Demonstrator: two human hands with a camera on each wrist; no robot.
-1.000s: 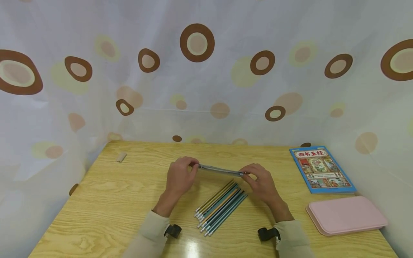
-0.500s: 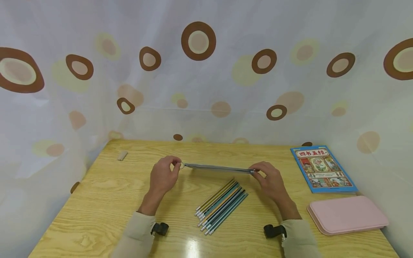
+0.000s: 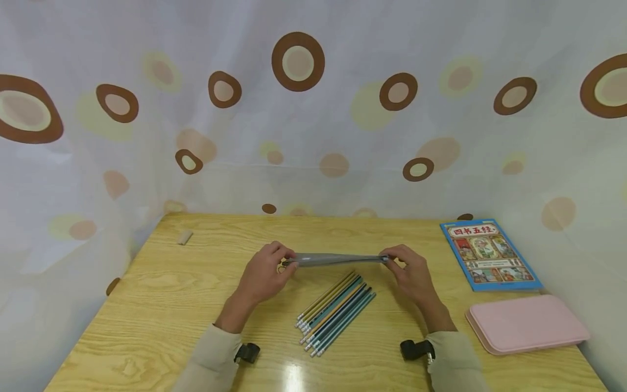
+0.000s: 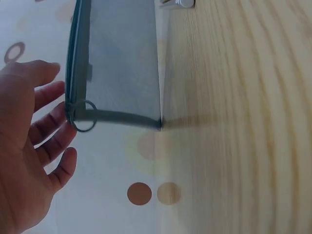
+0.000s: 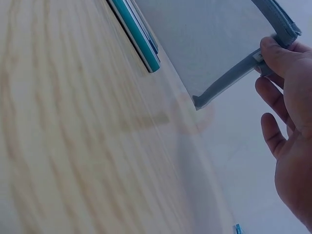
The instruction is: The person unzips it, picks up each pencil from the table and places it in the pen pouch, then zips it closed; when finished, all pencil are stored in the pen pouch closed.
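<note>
Left hand (image 3: 262,276): shifted from ring (image 4: 85,130) onto nine-o'clock end of grey zip pouch (image 3: 333,259), grip unclear. Right hand (image 3: 412,274): pinching three-o'clock end. Top: spread wider.

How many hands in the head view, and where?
2: the left hand at the left end of the gray pouch, the right hand pinching its right end. Neither is hidden, though some fingers are.

Ring-patterned white sheeting (image 3: 313,128) backs and flanks a glossy wood-grain table (image 3: 147,305).
</note>
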